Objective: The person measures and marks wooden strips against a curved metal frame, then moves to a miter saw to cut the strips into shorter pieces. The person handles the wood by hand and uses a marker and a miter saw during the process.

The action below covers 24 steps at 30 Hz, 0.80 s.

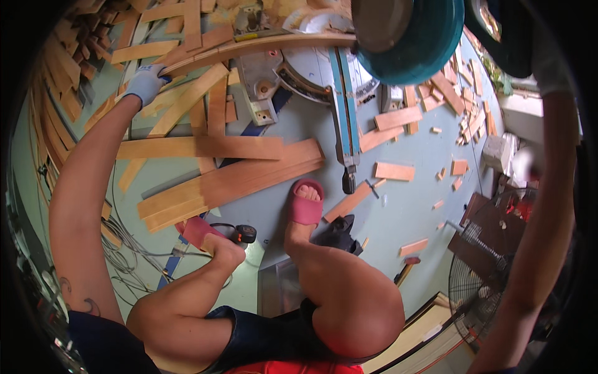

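Note:
My left hand (146, 85), in a pale glove, is closed on the near end of a long wooden strip (249, 47). The strip runs right across the base of a miter saw (311, 65), and its far end goes behind the teal blade guard (414, 53). At the upper right, my gloved right hand (551, 67) is closed at the saw's black handle (507, 50); its fingers are dim and partly hidden. The saw's head is raised above the strip. A teal slotted arm (344, 112) reaches from the saw's round table toward me.
Wooden boards (230, 184) lie before my feet, and more are piled at the left (62, 56). Short offcuts (395, 171) are scattered on the right of the floor. Loose cables (121, 249) coil at lower left. A fan (476, 280) stands by my right arm.

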Each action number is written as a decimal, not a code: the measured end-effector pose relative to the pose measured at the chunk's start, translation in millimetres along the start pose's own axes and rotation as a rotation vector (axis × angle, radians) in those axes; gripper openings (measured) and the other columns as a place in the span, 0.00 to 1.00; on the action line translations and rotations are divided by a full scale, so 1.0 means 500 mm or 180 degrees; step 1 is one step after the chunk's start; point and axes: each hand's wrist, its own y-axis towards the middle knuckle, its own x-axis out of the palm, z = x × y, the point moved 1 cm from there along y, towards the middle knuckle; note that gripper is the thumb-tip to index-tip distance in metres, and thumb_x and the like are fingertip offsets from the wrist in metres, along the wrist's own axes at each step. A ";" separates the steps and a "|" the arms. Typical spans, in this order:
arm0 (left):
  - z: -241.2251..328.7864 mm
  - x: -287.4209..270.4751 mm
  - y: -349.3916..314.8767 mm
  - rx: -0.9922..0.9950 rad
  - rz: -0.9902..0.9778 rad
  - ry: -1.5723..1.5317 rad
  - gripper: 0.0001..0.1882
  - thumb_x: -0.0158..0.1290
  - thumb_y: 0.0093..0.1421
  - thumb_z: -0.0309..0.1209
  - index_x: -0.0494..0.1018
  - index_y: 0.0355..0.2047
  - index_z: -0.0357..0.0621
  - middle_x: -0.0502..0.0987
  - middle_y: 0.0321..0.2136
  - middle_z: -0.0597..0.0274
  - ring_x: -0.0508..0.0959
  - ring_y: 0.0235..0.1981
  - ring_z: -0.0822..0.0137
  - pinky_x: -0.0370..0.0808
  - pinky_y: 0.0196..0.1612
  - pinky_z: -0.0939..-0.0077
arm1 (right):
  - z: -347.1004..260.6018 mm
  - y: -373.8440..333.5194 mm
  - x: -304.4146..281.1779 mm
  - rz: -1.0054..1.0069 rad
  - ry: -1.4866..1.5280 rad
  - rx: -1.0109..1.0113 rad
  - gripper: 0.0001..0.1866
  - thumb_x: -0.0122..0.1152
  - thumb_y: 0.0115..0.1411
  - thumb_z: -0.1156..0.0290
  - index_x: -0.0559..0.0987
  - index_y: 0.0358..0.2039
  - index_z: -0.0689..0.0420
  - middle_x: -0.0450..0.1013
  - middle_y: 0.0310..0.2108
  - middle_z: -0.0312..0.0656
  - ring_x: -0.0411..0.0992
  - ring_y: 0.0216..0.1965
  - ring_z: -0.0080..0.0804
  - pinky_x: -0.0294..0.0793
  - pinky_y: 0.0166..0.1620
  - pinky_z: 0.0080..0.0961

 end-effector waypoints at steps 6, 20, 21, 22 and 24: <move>0.012 -0.014 0.007 -0.0024 -0.0033 0.0160 0.15 0.63 0.69 0.42 0.85 0.49 0.48 0.86 0.49 0.44 0.83 0.54 0.43 0.78 0.59 0.48 | 0.018 -0.100 0.038 0.0389 0.0114 0.0280 0.30 0.53 0.82 0.45 0.82 0.61 0.62 0.86 0.47 0.43 0.85 0.42 0.29 0.85 0.50 0.27; 0.023 -0.027 0.010 -0.0129 -0.0169 0.0048 0.15 0.65 0.69 0.42 0.84 0.50 0.48 0.85 0.47 0.46 0.82 0.54 0.43 0.77 0.59 0.48 | 0.028 -0.173 0.103 0.0732 0.0254 0.0352 0.30 0.50 0.83 0.44 0.80 0.56 0.63 0.83 0.37 0.46 0.81 0.32 0.31 0.84 0.38 0.28; 0.025 -0.028 0.010 -0.0102 -0.0132 0.0086 0.16 0.65 0.68 0.42 0.84 0.50 0.48 0.85 0.47 0.46 0.82 0.54 0.43 0.77 0.59 0.49 | 0.033 -0.173 0.101 0.0715 0.0285 0.0340 0.30 0.50 0.83 0.44 0.80 0.56 0.62 0.83 0.37 0.46 0.81 0.32 0.31 0.84 0.38 0.28; 0.025 -0.028 0.014 -0.0079 -0.0092 0.0123 0.16 0.65 0.68 0.42 0.84 0.50 0.49 0.85 0.48 0.46 0.83 0.54 0.43 0.78 0.59 0.49 | 0.039 -0.171 0.098 0.0618 0.0340 0.0252 0.30 0.49 0.83 0.44 0.80 0.56 0.62 0.83 0.37 0.47 0.81 0.32 0.32 0.84 0.38 0.28; 0.022 -0.022 0.019 0.0022 -0.0024 0.0156 0.16 0.65 0.68 0.42 0.84 0.51 0.49 0.85 0.48 0.46 0.83 0.53 0.43 0.78 0.59 0.49 | 0.052 -0.166 0.084 0.0672 0.0358 0.0264 0.30 0.50 0.83 0.43 0.80 0.57 0.61 0.84 0.37 0.46 0.81 0.32 0.31 0.84 0.38 0.29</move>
